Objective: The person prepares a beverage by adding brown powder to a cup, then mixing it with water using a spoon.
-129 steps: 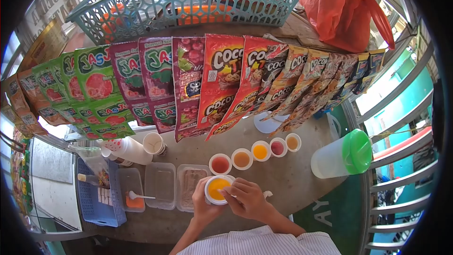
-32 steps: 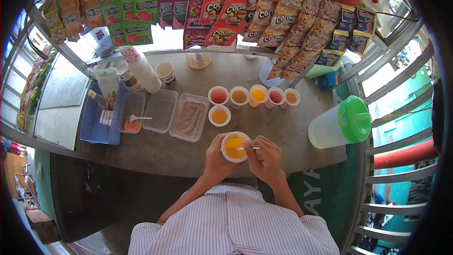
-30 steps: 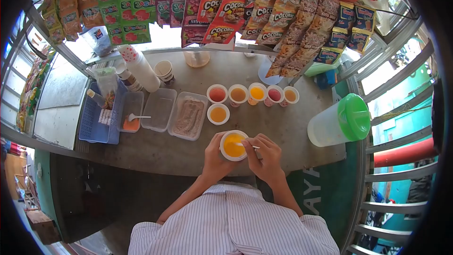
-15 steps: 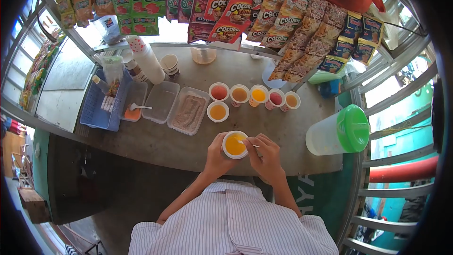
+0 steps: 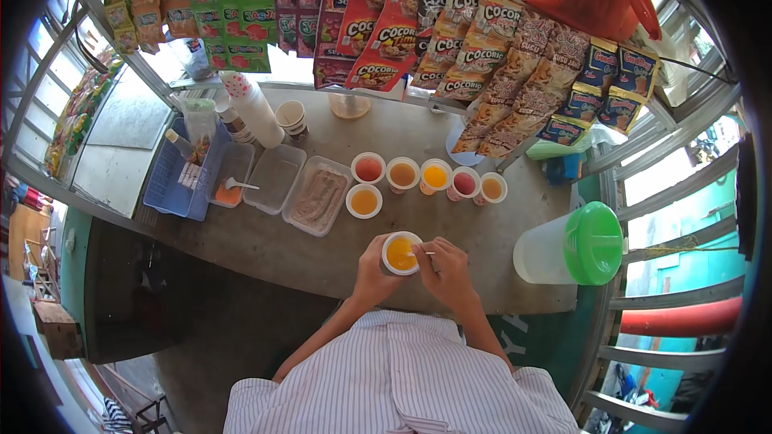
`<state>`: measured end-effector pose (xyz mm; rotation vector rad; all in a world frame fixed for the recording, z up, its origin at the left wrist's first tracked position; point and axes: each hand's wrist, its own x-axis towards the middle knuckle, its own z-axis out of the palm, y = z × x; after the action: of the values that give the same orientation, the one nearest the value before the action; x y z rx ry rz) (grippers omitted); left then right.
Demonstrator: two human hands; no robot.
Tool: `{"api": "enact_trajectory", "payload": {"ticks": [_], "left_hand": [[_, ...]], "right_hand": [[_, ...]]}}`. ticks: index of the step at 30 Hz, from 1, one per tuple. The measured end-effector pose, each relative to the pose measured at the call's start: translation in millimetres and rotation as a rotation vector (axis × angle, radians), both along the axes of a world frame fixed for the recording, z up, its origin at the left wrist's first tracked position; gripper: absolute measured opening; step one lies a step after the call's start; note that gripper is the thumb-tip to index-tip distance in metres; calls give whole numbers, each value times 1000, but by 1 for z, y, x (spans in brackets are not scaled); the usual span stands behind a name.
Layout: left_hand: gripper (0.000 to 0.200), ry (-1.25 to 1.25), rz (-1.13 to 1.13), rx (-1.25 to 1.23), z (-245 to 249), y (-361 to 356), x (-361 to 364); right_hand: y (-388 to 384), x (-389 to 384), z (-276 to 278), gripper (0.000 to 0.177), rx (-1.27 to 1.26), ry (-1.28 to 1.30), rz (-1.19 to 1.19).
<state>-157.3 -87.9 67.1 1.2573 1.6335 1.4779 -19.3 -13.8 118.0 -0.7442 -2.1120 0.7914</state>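
My left hand (image 5: pixel 374 275) is wrapped round a white cup (image 5: pixel 392 267) of orange-yellow drink near the front of the counter. In my right hand (image 5: pixel 447 270) is a small white spoon (image 5: pixel 425 253), pinched by its handle; its other end dips into the drink. Beyond the held cup stand several filled cups. Among them are a red drink (image 5: pixel 369 168), a bright orange one (image 5: pixel 435 177), a dark pink one (image 5: pixel 464 184) and a lone amber one (image 5: pixel 364 202) in front of the row.
Left of the cups lie a tub of brownish powder (image 5: pixel 318 201), a clear tub (image 5: pixel 275 177), a tub with a spoon (image 5: pixel 229 173) and a blue basket (image 5: pixel 173 201). A cup stack (image 5: pixel 256 112) stands behind. A green-lidded jug (image 5: pixel 551 249) is at right. Sachet strips (image 5: pixel 386 32) hang overhead.
The view has shifted slightly, so the counter and hanging sachets sit a little differently. Both hands still hold the cup and spoon; the spoon has moved a little within the drink.
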Motion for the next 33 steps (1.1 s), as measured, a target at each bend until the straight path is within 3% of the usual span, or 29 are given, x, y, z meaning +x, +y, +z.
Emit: {"api": "enact_trajectory", "payload": {"ticks": [10,12,25,33], "left_hand": [[59,-52,65,-9,-16,25,13],[59,-50,82,-12,-21,29,15],[57,-21,182,-32,-58,63,10],[55,-63,275,-50,-71,76,9]], "right_hand": [[34,4,-27,8,41,32,30],[39,4,-30,8,-70,53,75],[68,-9,-62,8,-158,24,123],[77,-7,-32,6,25,136,70]]}}
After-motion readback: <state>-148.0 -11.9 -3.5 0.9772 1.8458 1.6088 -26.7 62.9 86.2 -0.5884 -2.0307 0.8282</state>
